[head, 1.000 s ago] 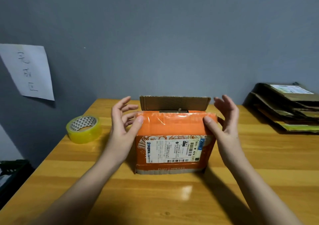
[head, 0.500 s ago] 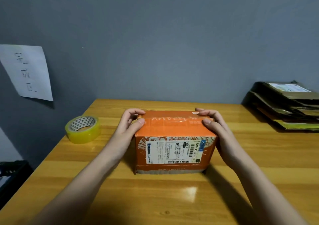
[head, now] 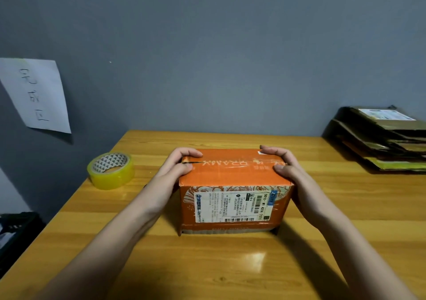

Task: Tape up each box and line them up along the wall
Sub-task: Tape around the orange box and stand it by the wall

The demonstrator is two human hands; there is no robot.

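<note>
- Wooden planks with a yellow-brown glossy finish make up the table, which catches a small bright glare near its front.
- Grey wall rises straight behind the table's far edge and wraps round the left side.
- On the left part of the wall a white paper sheet with handwritten marks hangs at a tilt.
- Flattened cardboard is stacked at the table's far right, close to the wall.
- Off the table's left edge, low down, sits a dark crate; what it holds is unclear.
- A yellow tape roll lies flat on the table, left of the orange box and apart from it.
- The orange box stands near the table's middle, flaps folded down, a white shipping label facing the camera.
- The left hand grips the box's left top edge, thumb on the lid, fingers curled over the far flap.
- The right hand grips the right top edge the same way.
</note>
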